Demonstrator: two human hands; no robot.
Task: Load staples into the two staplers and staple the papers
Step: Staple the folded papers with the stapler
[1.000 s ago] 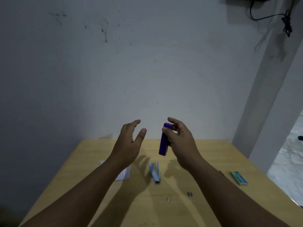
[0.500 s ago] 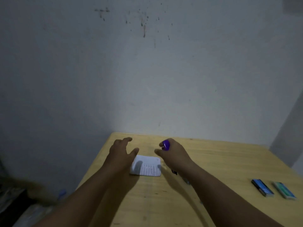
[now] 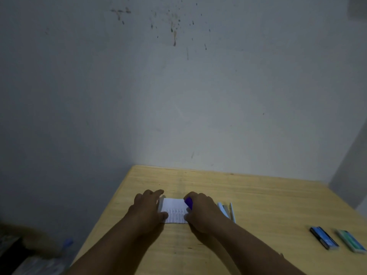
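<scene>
Near table's [image 3: 258, 195] left edge, toward far side: papers [image 3: 174, 210] flat on wood, printed lines facing up. Right hand [image 3: 202, 212] closed round purple stapler [image 3: 188, 202], nose at papers' right edge (whether sheets sit inside its mouth, cannot tell). Left hand [image 3: 148, 208] pressing papers' left edge, fingers bent, gripping nothing. Light-blue stapler [image 3: 226, 211] lies open just right of right hand. Two staple boxes [image 3: 337, 242] near right edge, side by side.

Both hands are now down on the papers [image 3: 174, 210], the left hand [image 3: 148, 209] pressing their left edge and the right hand [image 3: 202, 212] setting the purple stapler [image 3: 188, 202] onto their right edge, no longer raised
</scene>
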